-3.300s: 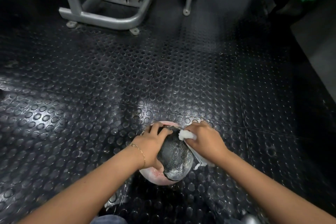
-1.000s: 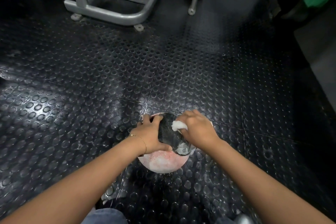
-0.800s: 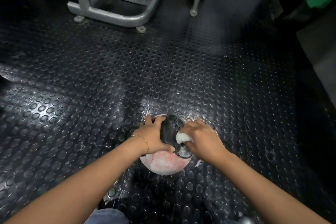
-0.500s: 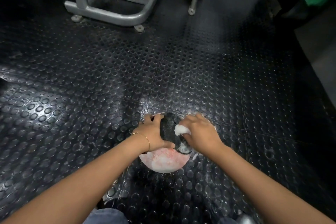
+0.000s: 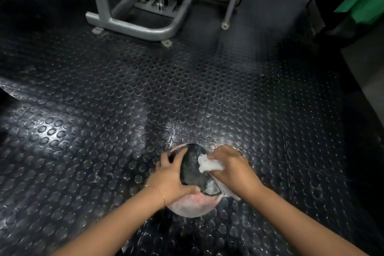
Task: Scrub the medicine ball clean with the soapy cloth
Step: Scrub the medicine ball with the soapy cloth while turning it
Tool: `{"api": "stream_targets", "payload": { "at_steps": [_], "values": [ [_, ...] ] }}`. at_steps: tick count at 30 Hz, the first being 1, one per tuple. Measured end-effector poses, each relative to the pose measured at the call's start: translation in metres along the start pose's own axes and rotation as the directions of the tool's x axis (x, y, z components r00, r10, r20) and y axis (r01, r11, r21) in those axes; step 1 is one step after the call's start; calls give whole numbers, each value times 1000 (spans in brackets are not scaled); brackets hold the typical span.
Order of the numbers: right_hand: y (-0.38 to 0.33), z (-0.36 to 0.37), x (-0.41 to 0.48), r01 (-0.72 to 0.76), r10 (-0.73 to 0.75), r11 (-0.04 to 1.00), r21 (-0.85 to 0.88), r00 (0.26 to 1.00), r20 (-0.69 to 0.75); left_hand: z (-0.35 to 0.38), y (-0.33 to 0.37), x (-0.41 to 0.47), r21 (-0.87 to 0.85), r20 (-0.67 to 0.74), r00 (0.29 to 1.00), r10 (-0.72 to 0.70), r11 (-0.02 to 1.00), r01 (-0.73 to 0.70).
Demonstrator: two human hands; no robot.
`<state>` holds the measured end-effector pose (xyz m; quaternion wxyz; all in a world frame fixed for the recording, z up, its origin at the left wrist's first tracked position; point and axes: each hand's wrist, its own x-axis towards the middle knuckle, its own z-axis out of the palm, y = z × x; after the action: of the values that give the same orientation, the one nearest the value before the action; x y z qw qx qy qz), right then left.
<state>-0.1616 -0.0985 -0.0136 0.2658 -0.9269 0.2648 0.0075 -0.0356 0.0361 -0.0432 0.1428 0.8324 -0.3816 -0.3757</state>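
Medicine ball point(image 5: 194, 174) sits on the studded rubber floor point(image 5: 124, 110), clamped between both hands, with the dark panel up by the fingers and the pink panel down toward the wrists. Soapy cloth point(image 5: 208, 165) is a white wad pressed on the dark panel at the thumb side of the right hand point(image 5: 232, 170). That hand's fingers are curled tight round the wad, and a loose tail runs under the palm. Left hand point(image 5: 172, 178) is cupped round the ball's other side, fingers splayed over the top, thumb hooked across below, gripping to brace it.

Judgement: the ball is likely slick on a floor that looks wet, so the left grip has to hold firm while the right scrubs in short hard strokes. Roll the ball under the left palm to bring the pink panel and the floor-side patch up to the cloth. Tuck the tail in so it doesn't drag.

Thin bracelet point(image 5: 161, 193) on the left wrist. Grey machine frame point(image 5: 135, 27) is well beyond the fingertips
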Motion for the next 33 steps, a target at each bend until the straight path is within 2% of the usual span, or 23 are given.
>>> {"api": "stream_targets", "payload": {
  "at_steps": [2, 5, 9, 12, 16, 19, 22, 25, 33],
  "values": [
    [-2, 7, -7, -6, 4, 1000, -24, 995, -95, 4, -3, -5, 0, -7, 1000, 22, 1000, -22],
    [-12, 30, -23, -182, 168, 983, -30, 948, -272, 8, -2, -9, 27, -42, 999, 33, 999, -32],
    [-18, 51, -41, -330, 341, 940, 87, 889, -307, 11, 10, -8, 132, -24, 998, 57, 990, -53],
    [-16, 56, -49, -299, 310, 950, 87, 882, -354, 9, 13, -3, 185, 42, 996, 76, 979, -83],
    [-20, 55, -50, -222, 201, 975, -11, 902, -382, -2, 5, 2, 207, 127, 989, 79, 973, -104],
    [-24, 50, -32, -298, 270, 955, 0, 866, -422, -4, 2, 2, 214, 126, 989, 78, 971, -103],
    [-30, 50, -29, -345, 332, 938, 41, 856, -396, -5, 2, 7, 160, 150, 987, 54, 984, -78],
    [-30, 48, -32, -326, 331, 943, 72, 885, -327, -8, 4, 14, 63, 173, 984, 42, 997, -54],
    [-23, 55, -36, -240, 248, 968, 66, 910, -333, -21, 14, 22, 99, 175, 985, 9, 995, -26]
  ]
}}
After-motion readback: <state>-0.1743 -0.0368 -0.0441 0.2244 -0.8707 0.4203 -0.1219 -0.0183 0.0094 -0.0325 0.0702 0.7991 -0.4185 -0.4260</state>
